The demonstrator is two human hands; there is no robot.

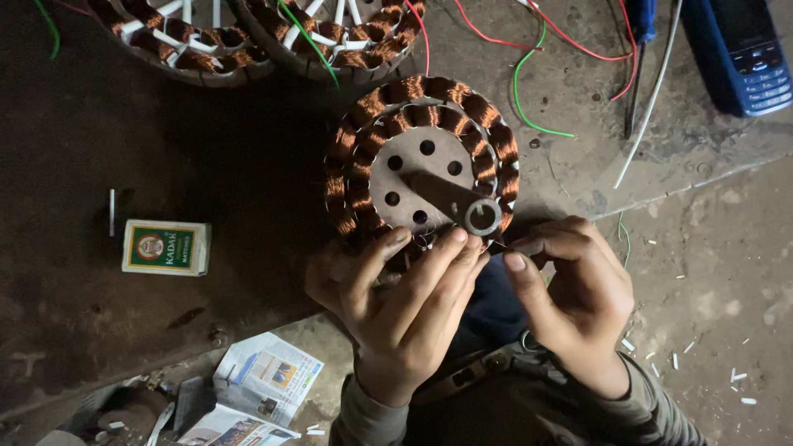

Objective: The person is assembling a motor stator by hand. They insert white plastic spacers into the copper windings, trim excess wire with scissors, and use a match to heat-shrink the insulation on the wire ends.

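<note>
Dusty concrete floor lies under everything, dark with oil to the left. Near me sits the round stator (421, 161), glossy copper coils ringing a dull steel core with drilled holes. My left hand (405, 314) cups its near rim, fingers (446, 264) pinching fine wire. My right hand (574, 301) pinches the same strand. Best keep tension gentle; enamelled wire kinks easily. A small matchbox (165, 247) rests far left.

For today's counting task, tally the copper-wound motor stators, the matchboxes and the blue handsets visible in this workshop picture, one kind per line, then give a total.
Copper-wound stators: 3 (one under the hands, two at the top edge)
Matchbox: 1
Blue handset: 1
Total: 5
</note>
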